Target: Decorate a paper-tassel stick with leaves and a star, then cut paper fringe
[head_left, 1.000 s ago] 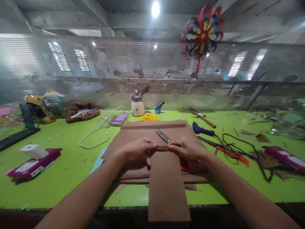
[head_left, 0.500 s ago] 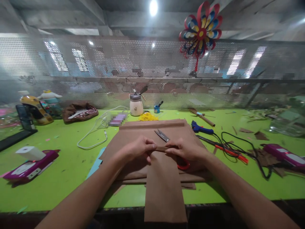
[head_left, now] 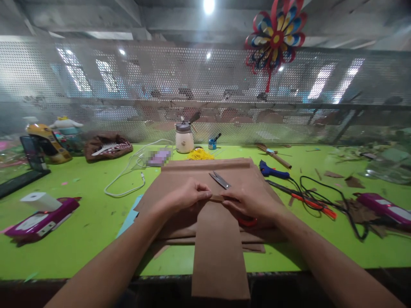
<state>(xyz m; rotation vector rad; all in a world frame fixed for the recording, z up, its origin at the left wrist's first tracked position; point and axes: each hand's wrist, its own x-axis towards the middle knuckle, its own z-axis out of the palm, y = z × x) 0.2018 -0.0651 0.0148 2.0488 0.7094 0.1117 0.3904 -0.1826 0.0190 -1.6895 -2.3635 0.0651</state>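
Observation:
A long brown paper strip (head_left: 220,252) hangs toward me over the table's front edge, its far end folded over. My left hand (head_left: 192,194) pinches the left side of that folded end between thumb and fingers. At the right side of the fold, my right hand (head_left: 240,201) grips the same strip. Under both hands lies a stack of brown paper sheets (head_left: 180,177). Scissors (head_left: 220,179) rest on the stack, blades pointing away; the red handle shows partly beneath my right hand.
Right of the stack lie a blue glue gun (head_left: 272,170), a red-handled tool (head_left: 314,205) with black cable, and a purple power strip (head_left: 382,207). Another purple power strip (head_left: 41,218) sits left. Behind stand a cream jug (head_left: 184,139), yellow shreds (head_left: 201,154) and a small blue jar (head_left: 212,144).
Both hands keep their pinch on the strip's folded end and have barely moved. The strip's hanging part has swung slightly left. The camera view has shifted a little.

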